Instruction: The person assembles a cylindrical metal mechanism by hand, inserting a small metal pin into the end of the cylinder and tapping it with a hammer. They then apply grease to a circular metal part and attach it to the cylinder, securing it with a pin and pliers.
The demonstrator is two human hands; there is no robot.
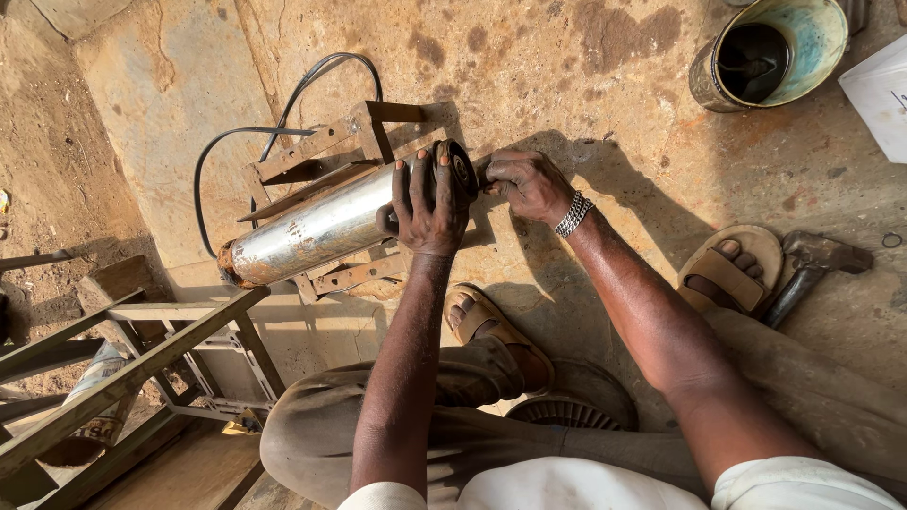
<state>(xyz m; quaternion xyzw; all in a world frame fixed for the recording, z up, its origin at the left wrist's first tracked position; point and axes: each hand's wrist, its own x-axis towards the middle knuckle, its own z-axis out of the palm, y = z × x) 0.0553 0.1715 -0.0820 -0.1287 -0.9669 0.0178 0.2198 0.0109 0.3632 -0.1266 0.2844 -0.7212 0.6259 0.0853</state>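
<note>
A long shiny metal cylinder (316, 231), rusty at its far left end, lies across a rusty angle-iron cradle (326, 142) on the stone floor. My left hand (430, 203) wraps over the cylinder's dark right end, fingers spread on top. Just right of it, my right hand (524, 184), with a metal chain bracelet on the wrist, pinches something small at the end cap (461, 168); what it holds is hidden by the fingers. A black cable (283, 109) loops away behind the cradle.
A rusty paint can (770, 57) stands at top right beside a white sheet (879, 94). A hammer (812, 264) lies by my sandalled right foot (723, 269). A metal frame (132, 368) sits lower left. A ribbed round disc (567, 411) lies under my knees.
</note>
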